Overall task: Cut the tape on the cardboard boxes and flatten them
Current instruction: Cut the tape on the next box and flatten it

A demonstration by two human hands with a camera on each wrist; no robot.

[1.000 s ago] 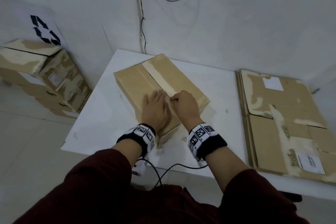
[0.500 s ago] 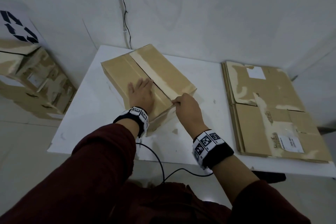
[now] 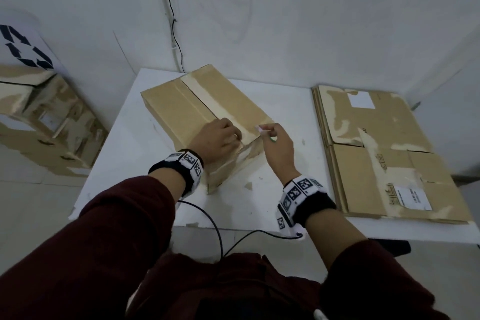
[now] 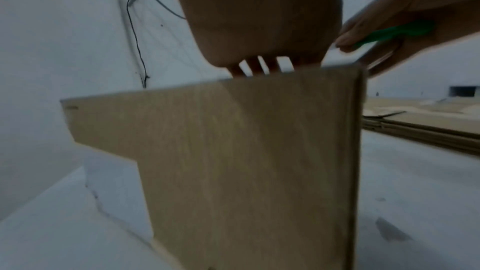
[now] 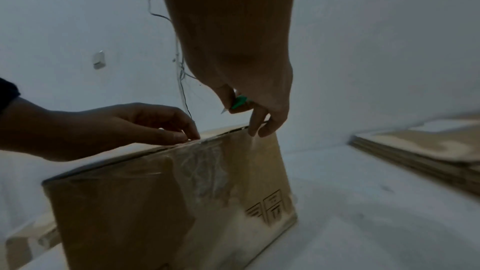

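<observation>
My left hand rests curled-fingered on the box on the tabletop, steadying it. My right hand pinches a green cutter by the near edge, apparently to slit the tape.

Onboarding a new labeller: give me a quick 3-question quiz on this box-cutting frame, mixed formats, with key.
1. True or false: the right hand holds a green cutter.
2. Multiple choice: where do the left hand's fingertips rest?
A. on the flattened cardboard stack
B. at the near top edge of the cardboard box
C. on the white table
3. Fill in: the flattened stack lies to the ___ of the box, seen from the person.

Key
1. True: the green handle shows between thumb and fingers in both wrist views.
2. B
3. right
</observation>
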